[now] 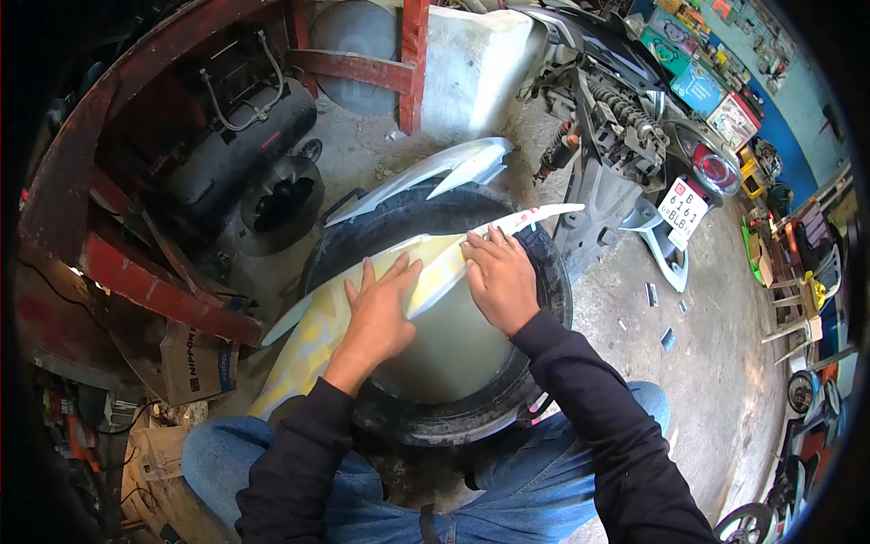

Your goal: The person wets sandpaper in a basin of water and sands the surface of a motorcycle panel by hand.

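A long curved panel (pixel 317 340), patterned yellow and white with a pale pointed tip, lies across a black tub (pixel 362 222) of cloudy water. My left hand (pixel 376 313) rests on the panel's middle with its fingers spread. Nearer the tip, my right hand (pixel 501 281) bends its fingers over the panel's edge; what lies beneath its fingertips is hidden. A second, silver-white panel (pixel 435 170) leans on the tub's far rim.
A partly stripped motorcycle (pixel 616 136) stands at the upper right. Small blue pieces (pixel 669 340) lie on the floor. A dark air tank (pixel 245 140) sits behind a red wooden frame (pixel 163 286) at left. A cardboard box (pixel 195 363) is beside it.
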A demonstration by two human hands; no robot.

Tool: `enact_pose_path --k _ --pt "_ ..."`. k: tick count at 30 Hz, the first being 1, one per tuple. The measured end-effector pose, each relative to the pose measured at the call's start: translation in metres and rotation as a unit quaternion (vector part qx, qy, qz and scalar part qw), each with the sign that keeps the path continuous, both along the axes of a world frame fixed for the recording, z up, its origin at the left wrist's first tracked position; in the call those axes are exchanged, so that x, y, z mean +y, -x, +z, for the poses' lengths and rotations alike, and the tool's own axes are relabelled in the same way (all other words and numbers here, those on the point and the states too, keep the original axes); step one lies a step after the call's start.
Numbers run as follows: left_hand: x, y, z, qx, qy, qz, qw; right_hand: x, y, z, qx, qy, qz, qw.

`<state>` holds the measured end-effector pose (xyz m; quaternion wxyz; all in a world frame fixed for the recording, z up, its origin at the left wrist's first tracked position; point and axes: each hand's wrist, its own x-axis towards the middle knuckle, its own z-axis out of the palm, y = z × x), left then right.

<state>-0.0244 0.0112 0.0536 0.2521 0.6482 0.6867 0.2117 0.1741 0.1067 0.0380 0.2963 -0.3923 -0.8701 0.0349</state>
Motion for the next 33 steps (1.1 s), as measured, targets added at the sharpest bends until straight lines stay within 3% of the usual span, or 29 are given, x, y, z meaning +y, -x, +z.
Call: enact_pose_path --k 5,8,12,16,20,22,24,26,28,30,33 --pt "0.002 0.003 -0.001 0.004 0.000 -0.002 1.000 -0.017 0.001 -0.006 0.000 -0.026 0.097 0.995" --pt "0.000 0.002 -0.001 -0.004 -0.002 0.001 1.000 0.005 -0.003 -0.009 -0.017 -0.044 0.030 0.998" --pt "0.003 0.002 0.000 -0.001 -0.002 0.001 1.000 -0.021 0.000 -0.006 -0.008 -0.027 0.097 0.995" --pt "0.001 0.003 0.003 0.000 0.004 -0.002 1.000 -0.009 0.001 -0.006 -0.017 -0.053 0.017 0.998" --pt "0.002 0.002 -0.006 0.011 -0.008 -0.004 1.000 -0.010 0.002 -0.012 -0.003 -0.014 0.091 0.996" --pt "0.001 0.000 -0.001 0.013 -0.009 0.002 1.000 0.010 0.004 -0.011 0.019 -0.029 -0.002 0.999" --pt "0.000 0.002 -0.002 0.013 -0.008 0.000 1.000 -0.006 0.012 -0.013 -0.010 -0.051 0.005 0.999" --pt "0.003 0.001 -0.003 0.009 -0.009 -0.003 1.000 -0.029 0.018 -0.009 -0.008 -0.033 0.100 0.994" --pt "0.000 0.001 -0.006 0.012 -0.013 0.000 1.000 0.000 0.010 -0.016 -0.002 -0.022 0.100 0.995" --pt "-0.003 0.001 -0.003 0.010 -0.006 0.000 1.000 0.017 0.006 -0.015 0.000 -0.045 0.011 0.999" --pt "-0.001 0.001 -0.001 0.009 -0.005 -0.006 1.000 -0.015 0.009 -0.018 -0.007 -0.024 0.071 0.997"
